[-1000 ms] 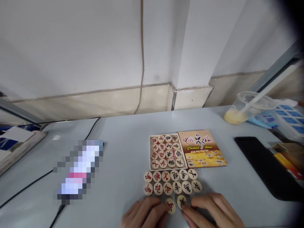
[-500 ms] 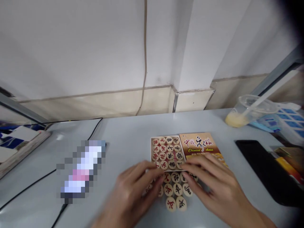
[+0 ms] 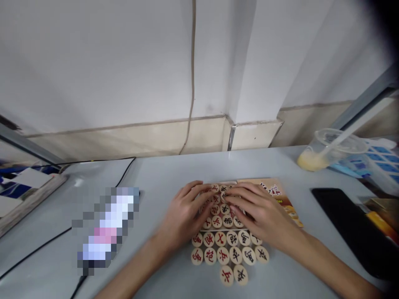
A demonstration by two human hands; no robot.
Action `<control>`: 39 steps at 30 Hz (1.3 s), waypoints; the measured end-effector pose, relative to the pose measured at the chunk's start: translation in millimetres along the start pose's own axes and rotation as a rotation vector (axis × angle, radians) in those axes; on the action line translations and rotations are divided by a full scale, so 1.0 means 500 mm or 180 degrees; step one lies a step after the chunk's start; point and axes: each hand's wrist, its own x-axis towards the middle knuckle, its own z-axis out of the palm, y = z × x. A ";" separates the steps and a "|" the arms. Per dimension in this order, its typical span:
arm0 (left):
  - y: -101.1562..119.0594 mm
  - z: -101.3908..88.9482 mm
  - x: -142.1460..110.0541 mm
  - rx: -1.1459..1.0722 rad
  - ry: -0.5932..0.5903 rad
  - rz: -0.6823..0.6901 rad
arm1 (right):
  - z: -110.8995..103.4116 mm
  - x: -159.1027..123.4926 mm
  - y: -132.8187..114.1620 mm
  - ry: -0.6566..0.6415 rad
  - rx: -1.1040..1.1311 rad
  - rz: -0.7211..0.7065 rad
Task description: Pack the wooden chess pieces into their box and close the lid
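A shallow white box (image 3: 220,229) holds rows of round Chinese chess pieces, some with red characters and some with black. Over its left side lies my left hand (image 3: 187,209), fingers curved and apart, the tips at the red pieces (image 3: 217,221). My right hand (image 3: 260,211) covers the right side, its fingers spread with tips at the black pieces (image 3: 227,220). Neither hand visibly lifts a piece. In front of the box, more pieces (image 3: 223,256) lie flat in rows on the table. Partly under my right hand is the printed Chinese chess lid (image 3: 282,195).
A blurred-out lit device (image 3: 107,224) with a cable lies at left. To the right are a black phone-like slab (image 3: 349,228) and a plastic cup (image 3: 314,160) with a straw and yellowish remains. Papers (image 3: 31,178) sit at far left; a wall stands behind the table (image 3: 162,174).
Both hands have moved forward, from the box's near edge to over its middle and far rows. The loose pieces in front now show more fully.
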 end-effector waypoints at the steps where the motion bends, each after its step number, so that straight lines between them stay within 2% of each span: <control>1: 0.002 0.000 0.001 -0.0036 -0.0024 0.0019 | -0.001 0.000 0.001 -0.0012 0.0065 0.0021; 9: 0.009 0.002 -0.001 -0.0025 -0.0044 0.0040 | 0.004 0.006 0.006 -0.0039 0.0103 0.0185; 15: 0.000 0.010 -0.003 0.0155 -0.0326 0.0070 | -0.002 0.008 0.003 -0.0109 0.0199 0.0258; 20: 0.002 0.007 -0.002 0.0065 -0.0121 0.0093 | 0.006 0.007 0.006 -0.0016 0.0251 0.0283; 26: 0.003 0.017 0.002 0.0252 0.0128 -0.0131 | 0.009 0.005 0.007 -0.0045 0.0264 0.0252; 33: -0.002 0.024 0.003 -0.0098 0.0094 -0.0253 | 0.006 0.004 0.004 -0.0140 0.0248 0.0256; 39: 0.014 0.008 0.010 -0.0240 0.0220 -0.0240 | 0.000 0.008 -0.011 0.0103 0.0321 0.0200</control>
